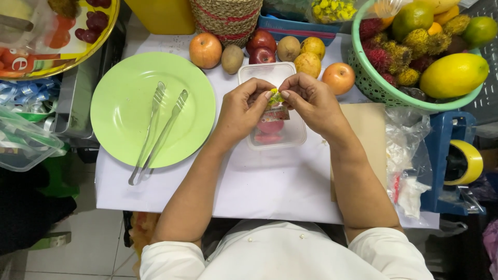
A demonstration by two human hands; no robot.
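Observation:
My left hand and my right hand meet over a clear plastic box at the middle of the white table. Both pinch a small packet with a yellow top and a pink-and-white lower part, held just above the box. Red pieces of food lie inside the box under the packet. Metal tongs rest on a light green plate to the left of my left hand.
Apples, a kiwi and yellowish fruits line the table's far edge. A green basket of rambutans, mangoes and citrus stands at the right. A woven basket, a wooden board, plastic bags and a tape dispenser surround the work area.

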